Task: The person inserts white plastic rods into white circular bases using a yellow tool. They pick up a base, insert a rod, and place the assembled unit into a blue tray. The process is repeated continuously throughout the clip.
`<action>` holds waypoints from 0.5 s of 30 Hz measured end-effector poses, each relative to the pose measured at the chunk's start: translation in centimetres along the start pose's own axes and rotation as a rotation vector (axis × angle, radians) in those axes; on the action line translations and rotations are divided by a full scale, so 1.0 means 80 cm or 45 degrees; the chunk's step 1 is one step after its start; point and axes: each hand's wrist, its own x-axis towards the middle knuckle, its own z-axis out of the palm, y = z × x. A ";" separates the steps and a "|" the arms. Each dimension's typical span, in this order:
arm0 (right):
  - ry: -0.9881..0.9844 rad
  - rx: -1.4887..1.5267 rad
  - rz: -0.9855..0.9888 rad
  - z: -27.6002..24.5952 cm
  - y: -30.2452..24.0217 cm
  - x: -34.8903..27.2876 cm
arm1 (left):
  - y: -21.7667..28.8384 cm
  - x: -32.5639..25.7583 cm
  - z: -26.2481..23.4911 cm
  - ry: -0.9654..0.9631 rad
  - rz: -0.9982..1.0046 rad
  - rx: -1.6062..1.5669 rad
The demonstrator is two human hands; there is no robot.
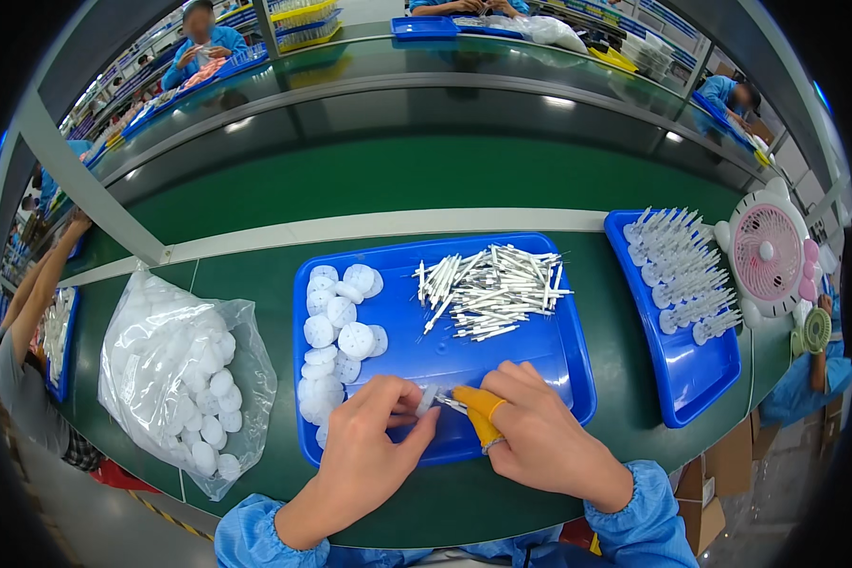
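Over the near edge of a blue tray (568,364), my left hand (367,440) pinches a white plastic disc (427,399), turned edge-on. My right hand (544,435), with yellow covers (483,409) on some fingers, grips a thin white stick-like part (452,403). Its tip points at the disc, almost meeting it; whether they touch I cannot tell. Round white discs (355,339) with small holes are heaped along the tray's left side. Many slim white sticks with thin wire-like ends (497,289) lie in a loose pile at its far right.
Left of the tray sits a clear plastic bag (175,379) full of white discs. A second blue tray (696,383) on the right holds rows of discs with sticks standing in them. Beside it stands a white and pink fan (767,251). Co-workers (204,43) sit beyond the green conveyor belt (398,175).
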 end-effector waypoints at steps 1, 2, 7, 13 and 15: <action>0.025 0.012 0.003 0.001 -0.001 -0.001 | 0.000 0.000 0.000 0.003 -0.013 0.008; 0.050 0.024 0.006 0.003 -0.001 -0.002 | 0.001 0.000 -0.001 0.007 -0.026 0.016; 0.081 0.216 -0.032 -0.001 0.001 -0.004 | 0.002 0.003 -0.002 0.016 -0.046 -0.049; 0.016 0.129 0.015 0.002 0.010 -0.003 | 0.002 0.002 -0.003 -0.011 -0.042 -0.075; 0.010 0.118 0.044 0.000 0.007 -0.001 | 0.002 0.001 -0.001 -0.008 -0.044 -0.085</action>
